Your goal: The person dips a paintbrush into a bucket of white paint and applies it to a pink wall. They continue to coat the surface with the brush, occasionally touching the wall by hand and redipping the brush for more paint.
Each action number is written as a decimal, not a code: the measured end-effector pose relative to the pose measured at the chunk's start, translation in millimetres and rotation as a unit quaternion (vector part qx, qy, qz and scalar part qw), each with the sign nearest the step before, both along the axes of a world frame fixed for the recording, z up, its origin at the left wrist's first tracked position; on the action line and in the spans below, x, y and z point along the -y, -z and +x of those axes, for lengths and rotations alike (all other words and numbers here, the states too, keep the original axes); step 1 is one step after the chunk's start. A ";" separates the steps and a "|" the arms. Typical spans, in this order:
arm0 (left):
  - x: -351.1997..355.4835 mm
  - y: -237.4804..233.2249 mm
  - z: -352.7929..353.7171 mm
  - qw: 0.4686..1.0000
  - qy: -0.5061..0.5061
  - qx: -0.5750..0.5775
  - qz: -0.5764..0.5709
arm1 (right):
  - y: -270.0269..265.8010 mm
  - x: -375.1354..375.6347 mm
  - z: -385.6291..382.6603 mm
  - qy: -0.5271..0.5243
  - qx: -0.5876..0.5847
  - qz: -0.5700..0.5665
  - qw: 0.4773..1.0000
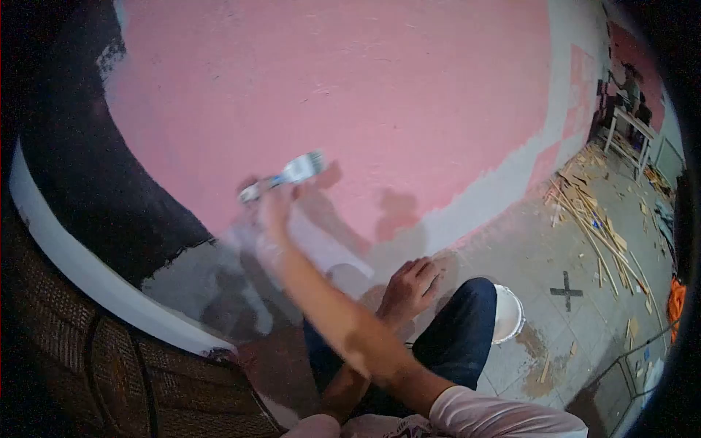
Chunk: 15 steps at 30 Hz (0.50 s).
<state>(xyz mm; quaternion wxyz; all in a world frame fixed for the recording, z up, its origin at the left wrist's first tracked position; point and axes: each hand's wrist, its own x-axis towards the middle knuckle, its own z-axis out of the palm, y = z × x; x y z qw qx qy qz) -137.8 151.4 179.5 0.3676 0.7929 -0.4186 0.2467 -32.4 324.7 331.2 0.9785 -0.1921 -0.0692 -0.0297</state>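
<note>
My right hand (274,204) reaches across to the left, its fingers wrapped round the handle of a paintbrush (301,168). The brush has a wide, pale head whose bristles point right, close to the pink painted wall (343,95). Motion blurs this hand a little. Under the right forearm, my left arm crosses the other way. My left hand (412,288) hovers near my bent knee with fingers loosely stretched and nothing in them. Just past that knee a white bucket (509,314) stands on the floor, partly hidden by the leg.
Black paint (95,153) covers the wall's left part, with a bare grey strip (467,208) along the bottom. A woven brown panel (58,314) stands at lower left. Wooden strips (591,219) litter the floor at right. Farther back, a person (628,87) is near a small table (631,128).
</note>
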 end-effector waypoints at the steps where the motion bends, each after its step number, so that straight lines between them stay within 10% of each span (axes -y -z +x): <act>1: -5.6 -23.1 -3.3 1.000 0.008 0.006 -0.014 | 2.5 -34.8 -20.8 -0.056 -0.007 0.022 0.998; 10: -159.7 -82.3 -33.1 0.938 -0.168 0.247 -0.173 | 216.9 -260.9 -105.2 -0.316 0.034 -0.246 0.916; 15: -224.7 -57.6 -75.2 0.899 -0.289 0.247 -0.219 | 276.9 -235.9 -216.0 -0.410 0.012 -0.348 0.843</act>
